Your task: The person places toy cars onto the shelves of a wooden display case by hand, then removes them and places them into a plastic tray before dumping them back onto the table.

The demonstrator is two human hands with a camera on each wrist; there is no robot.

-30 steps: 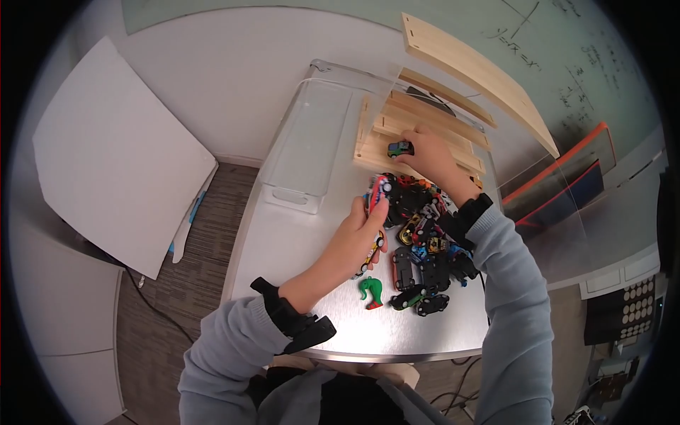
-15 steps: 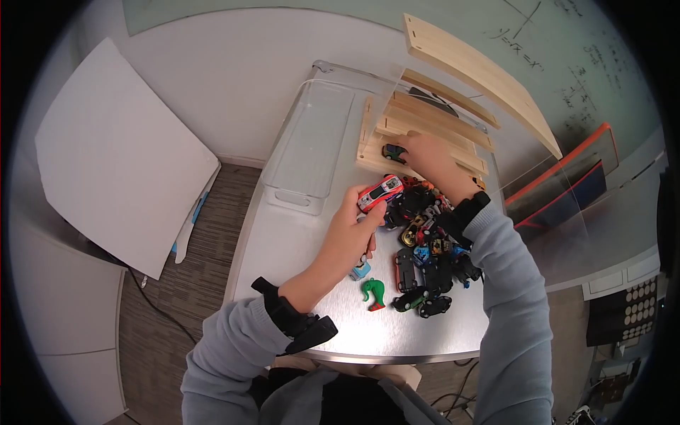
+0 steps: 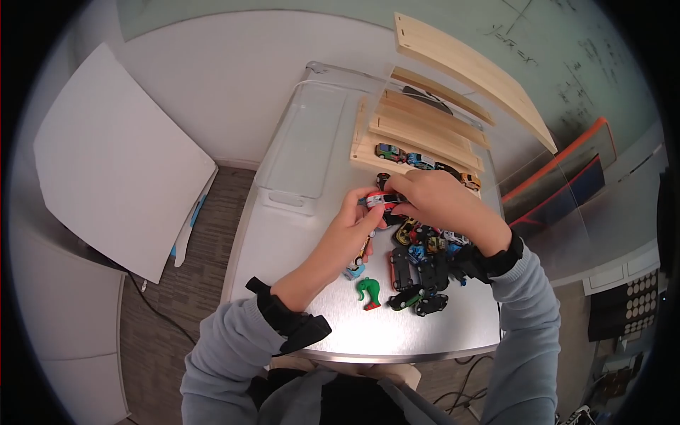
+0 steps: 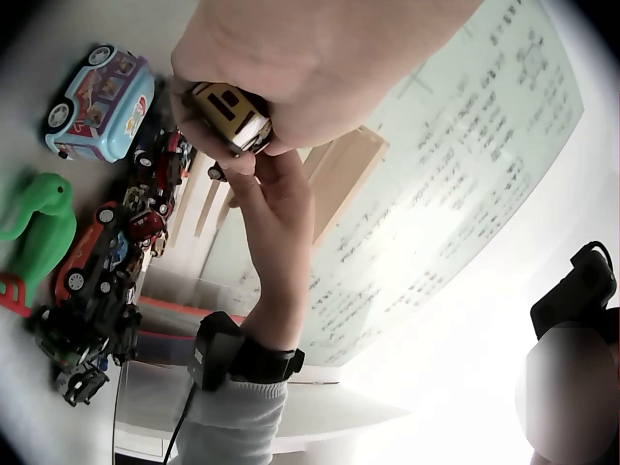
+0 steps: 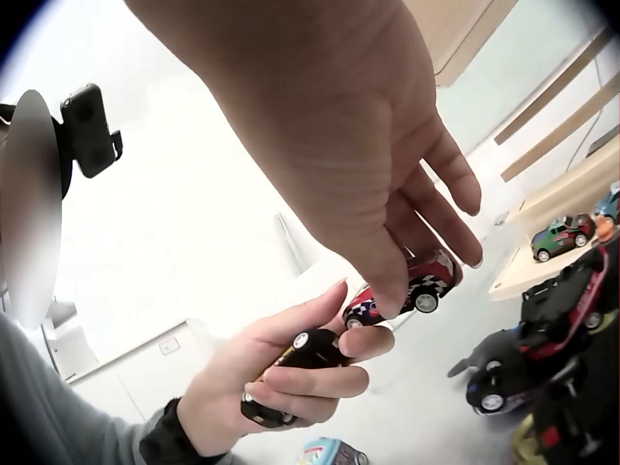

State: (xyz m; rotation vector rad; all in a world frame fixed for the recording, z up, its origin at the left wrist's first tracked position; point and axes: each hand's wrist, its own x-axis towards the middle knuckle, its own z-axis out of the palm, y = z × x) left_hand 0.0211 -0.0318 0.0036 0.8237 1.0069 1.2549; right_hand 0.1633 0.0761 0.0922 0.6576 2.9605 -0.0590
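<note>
In the head view my left hand has a red and white toy car at its thumb and forefinger. Lower in the same hand, the curled fingers grip a yellow and black toy car. My right hand reaches across and pinches the red car between thumb and fingers, so both hands meet at it. On the table below the left hand stand a light blue toy bus and a green long-necked toy animal. A heap of toy cars lies beside them.
A wooden tiered rack stands at the back right, with a row of toy cars including a green one on its lowest step. Left of it lies a clear plastic bin. A transparent panel rises at the right.
My right hand has let go of the green toy car on the rack's lowest step and come back toward me to the red car. The left hand first turned the red car, then stayed near its place.
</note>
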